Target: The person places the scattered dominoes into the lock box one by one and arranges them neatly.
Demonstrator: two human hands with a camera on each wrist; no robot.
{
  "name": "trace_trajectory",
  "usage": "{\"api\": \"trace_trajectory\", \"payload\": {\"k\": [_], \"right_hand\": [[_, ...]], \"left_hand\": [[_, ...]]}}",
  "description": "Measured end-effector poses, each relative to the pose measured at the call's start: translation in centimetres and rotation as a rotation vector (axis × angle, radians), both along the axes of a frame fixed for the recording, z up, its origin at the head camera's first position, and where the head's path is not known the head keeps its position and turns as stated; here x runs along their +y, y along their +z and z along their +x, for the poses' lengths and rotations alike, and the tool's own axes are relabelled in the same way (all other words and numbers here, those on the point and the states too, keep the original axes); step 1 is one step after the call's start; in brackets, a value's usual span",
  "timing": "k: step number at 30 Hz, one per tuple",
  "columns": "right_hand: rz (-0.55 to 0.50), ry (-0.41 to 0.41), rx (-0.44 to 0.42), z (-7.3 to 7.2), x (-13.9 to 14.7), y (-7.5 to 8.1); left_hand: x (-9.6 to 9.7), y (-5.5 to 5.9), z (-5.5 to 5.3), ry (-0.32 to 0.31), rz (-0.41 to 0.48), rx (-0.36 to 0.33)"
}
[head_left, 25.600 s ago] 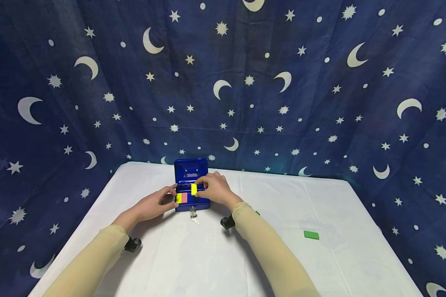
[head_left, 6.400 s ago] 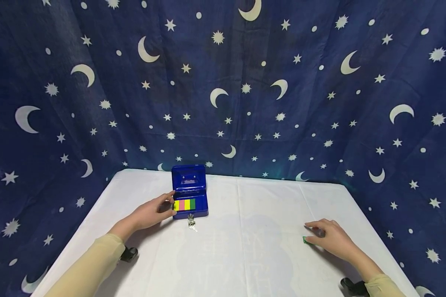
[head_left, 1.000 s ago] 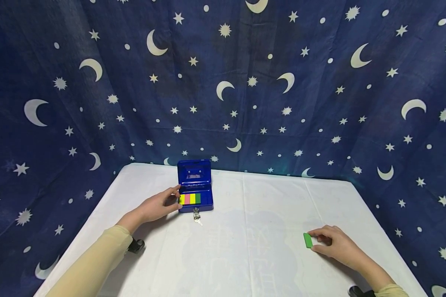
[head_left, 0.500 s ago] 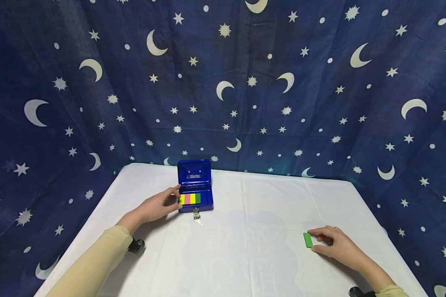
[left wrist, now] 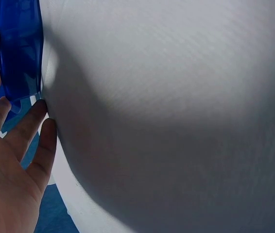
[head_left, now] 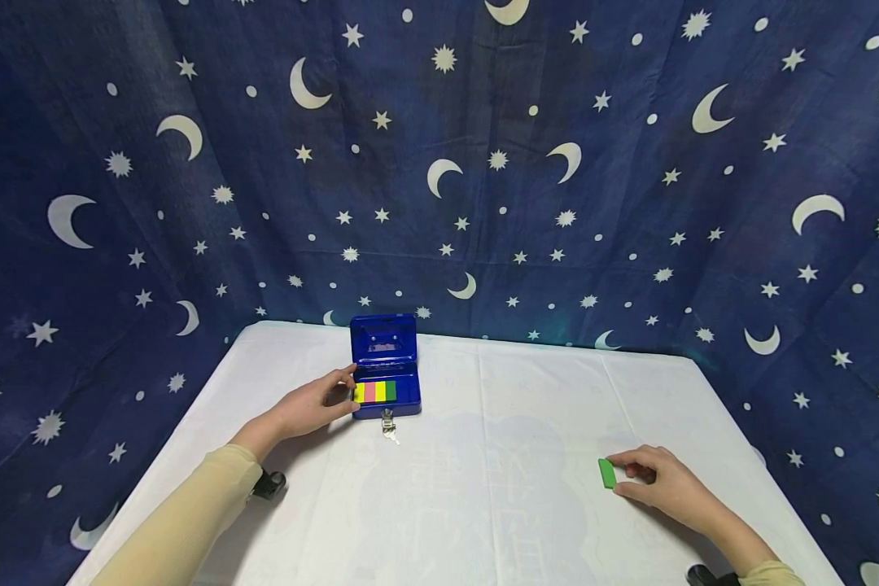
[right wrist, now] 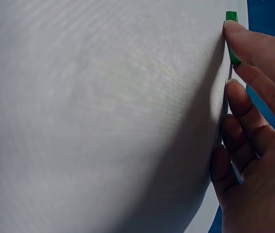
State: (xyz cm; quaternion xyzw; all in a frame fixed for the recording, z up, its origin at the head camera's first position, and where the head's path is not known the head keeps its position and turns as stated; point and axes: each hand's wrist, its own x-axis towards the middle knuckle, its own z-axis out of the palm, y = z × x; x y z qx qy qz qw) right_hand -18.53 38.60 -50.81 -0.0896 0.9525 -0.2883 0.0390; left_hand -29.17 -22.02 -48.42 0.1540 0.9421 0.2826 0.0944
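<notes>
Near the back left of the table, a blue cash box (head_left: 408,394) stands with its lid raised. Inside it a row runs from a yellow block (head_left: 359,392) through a pink block (head_left: 369,392) and another yellow block (head_left: 381,392) to a dark green block (head_left: 391,391). My left hand (head_left: 308,408) grips the box's left side, thumb at the front corner and fingers farther back. At the right, a thin rectangular green block (head_left: 606,474) is pinched between the thumb and index finger of my right hand (head_left: 666,484), at the table surface. The right wrist view shows the block's edge (right wrist: 232,16).
Keys (head_left: 390,431) hang from the lock at the box's front. White cloth covers the table (head_left: 542,407), and a dark blue curtain (head_left: 483,122) with moons and stars rises behind it. A black wrist camera (head_left: 269,484) sits under the left forearm.
Since the oldest frame, the second yellow block and the dark green block have joined the row. My right hand moved from the box to the green block. Over the last second, both hands stay nearly still.
</notes>
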Motion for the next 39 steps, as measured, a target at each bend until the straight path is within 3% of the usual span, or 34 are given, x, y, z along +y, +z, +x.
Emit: {"api": "trace_trajectory", "payload": {"k": [9,18,27,39], "right_hand": [[0.031,-0.006,-0.001,-0.2,-0.6,0.4],[-0.022,-0.023,-0.034,-0.8,-1.8,1.1],[-0.032,0.019,0.037,-2.7,-2.5,1.6],[-0.049,0.087,0.083,-4.9,-6.0,3.0]], "left_hand": [[0.0,-0.1,0.0,0.001,-0.002,0.009],[0.1,-0.1,0.0,0.010,0.000,-0.003],[0.0,0.0,0.0,0.007,0.001,-0.002],[0.0,-0.1,-0.1,0.006,-0.001,0.004]]}}
